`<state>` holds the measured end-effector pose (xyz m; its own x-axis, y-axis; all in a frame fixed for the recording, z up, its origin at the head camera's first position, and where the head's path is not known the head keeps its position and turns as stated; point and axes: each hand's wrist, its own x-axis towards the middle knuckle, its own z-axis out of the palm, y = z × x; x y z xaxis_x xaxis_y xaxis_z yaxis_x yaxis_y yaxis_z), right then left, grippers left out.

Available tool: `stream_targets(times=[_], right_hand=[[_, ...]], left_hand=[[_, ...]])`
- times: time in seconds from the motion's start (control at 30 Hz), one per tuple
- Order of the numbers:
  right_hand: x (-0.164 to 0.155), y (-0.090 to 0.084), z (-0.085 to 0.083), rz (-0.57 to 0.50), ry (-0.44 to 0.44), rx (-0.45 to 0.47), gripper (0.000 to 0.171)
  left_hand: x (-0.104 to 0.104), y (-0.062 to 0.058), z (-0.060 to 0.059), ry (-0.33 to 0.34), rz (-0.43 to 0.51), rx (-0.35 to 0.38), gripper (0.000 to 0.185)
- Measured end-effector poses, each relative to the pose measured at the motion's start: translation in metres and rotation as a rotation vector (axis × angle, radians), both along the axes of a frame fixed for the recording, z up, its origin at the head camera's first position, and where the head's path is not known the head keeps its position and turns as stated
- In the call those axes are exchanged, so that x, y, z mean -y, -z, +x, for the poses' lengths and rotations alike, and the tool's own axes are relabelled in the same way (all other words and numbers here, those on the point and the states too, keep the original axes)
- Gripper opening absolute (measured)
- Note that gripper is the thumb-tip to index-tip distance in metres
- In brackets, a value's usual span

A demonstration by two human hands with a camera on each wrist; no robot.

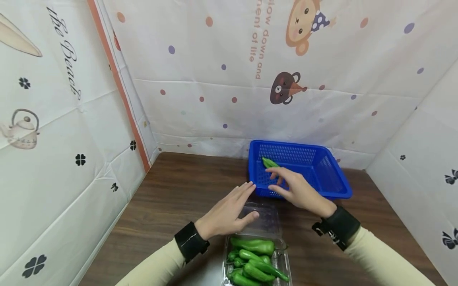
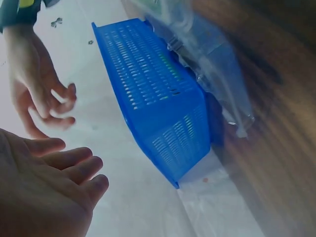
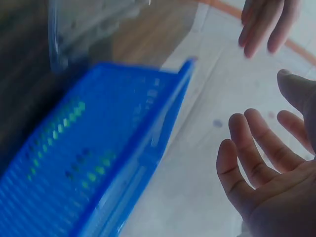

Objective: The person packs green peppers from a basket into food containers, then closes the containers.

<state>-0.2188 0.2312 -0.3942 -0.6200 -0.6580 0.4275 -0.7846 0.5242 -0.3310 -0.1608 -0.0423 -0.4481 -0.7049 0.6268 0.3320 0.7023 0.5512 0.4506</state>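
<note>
My left hand (image 1: 226, 212) hovers palm down with straight fingers above the raised lid of a clear plastic box (image 1: 262, 222). It holds nothing. Over the near left side of a blue basket (image 1: 330, 174) hangs my right hand (image 1: 300, 190), fingers loosely bent and nothing between them. A green pepper (image 1: 270, 162) lies in the basket's left part, partly covered by that hand in the head view. Several more green peppers (image 1: 252, 247) fill the clear box. In the right wrist view, green shows through the holes of the basket (image 3: 113, 128).
A dark wooden table (image 1: 179, 190) carries the box and the basket. Behind it stands a wall covered in printed white sheeting (image 1: 200, 111), close to the basket's far rim. Similar sheeting covers the left (image 1: 82, 190) and right sides (image 1: 415, 143).
</note>
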Motion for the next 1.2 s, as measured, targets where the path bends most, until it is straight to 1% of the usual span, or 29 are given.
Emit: stream_targets(times=[0.07,0.23,0.33,0.47,0.63,0.8,1.0,1.2], right_hand=[[-0.003,-0.003,-0.015,0.004,0.016,-0.001,0.051],[-0.008,-0.007,-0.048,0.023,0.05,0.018,0.045],[-0.011,-0.007,-0.066,0.062,0.069,0.046,0.042],[-0.015,-0.006,-0.088,0.13,0.133,0.119,0.037],[-0.021,-0.002,-0.115,0.212,0.203,0.228,0.033],[-0.024,-0.002,-0.135,0.325,0.225,0.313,0.036],[-0.025,-0.007,-0.152,0.443,0.247,0.458,0.04],[-0.024,0.002,-0.165,0.501,0.286,0.613,0.042]], left_hand=[[-0.003,-0.002,-0.005,-0.002,-0.001,-0.003,0.081],[-0.009,-0.002,-0.019,-0.02,-0.02,-0.037,0.083],[-0.011,-0.002,-0.026,-0.037,-0.034,-0.018,0.085],[-0.013,-0.001,-0.035,-0.062,-0.046,0.013,0.085],[-0.016,-0.001,-0.044,-0.096,-0.086,0.003,0.085],[-0.018,-0.001,-0.05,-0.117,-0.13,0.011,0.083],[-0.018,-0.001,-0.057,-0.128,-0.151,0.005,0.082],[-0.018,0.003,-0.06,-0.137,-0.178,0.012,0.083]])
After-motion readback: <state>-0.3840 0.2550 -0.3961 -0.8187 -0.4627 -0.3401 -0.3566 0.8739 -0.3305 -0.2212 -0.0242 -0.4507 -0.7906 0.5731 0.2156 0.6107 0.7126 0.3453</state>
